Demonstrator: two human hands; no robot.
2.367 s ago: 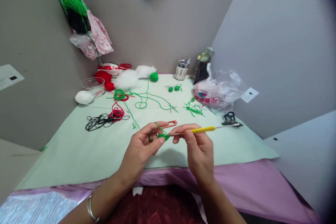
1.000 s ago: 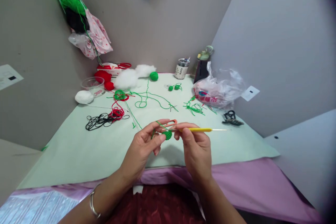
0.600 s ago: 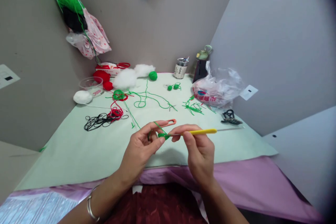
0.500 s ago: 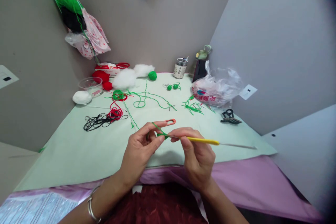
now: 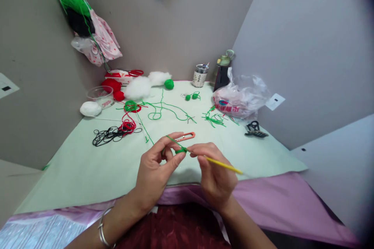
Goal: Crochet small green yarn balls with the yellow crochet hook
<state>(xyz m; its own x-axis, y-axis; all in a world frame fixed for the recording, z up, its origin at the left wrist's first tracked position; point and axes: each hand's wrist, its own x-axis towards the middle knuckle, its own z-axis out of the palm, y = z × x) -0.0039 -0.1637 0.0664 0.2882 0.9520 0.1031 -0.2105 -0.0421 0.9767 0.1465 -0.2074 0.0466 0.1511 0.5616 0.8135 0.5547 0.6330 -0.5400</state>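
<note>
Between the thumb and fingers of my left hand [image 5: 157, 167] is a small piece of green crochet work [image 5: 181, 150]. Green yarn [image 5: 145, 126] runs from the table up over my raised left index finger. My right hand [image 5: 217, 175] is closed around a crochet hook [image 5: 223, 164] with a yellow handle. The hook's tip meets the green piece, though the exact stitch is too small to make out. Just beyond my fingertips lies an orange needle-shaped tool [image 5: 188, 136] with a long slot, partly hidden by my left index finger.
Black cord [image 5: 106, 137], red yarn [image 5: 127, 126] and white stuffing [image 5: 138, 87] are on the left. Toward the back stand a clear tub [image 5: 101, 95], a pen tin [image 5: 200, 76] and a bottle [image 5: 223, 72]. At right are a plastic bag [image 5: 239, 95], green scraps [image 5: 214, 118] and a black claw clip [image 5: 255, 129].
The yellow handle has swung from nearly level to slanting down to the right. My right hand has turned slightly; my left hand stays almost in place, its index finger a little lower.
</note>
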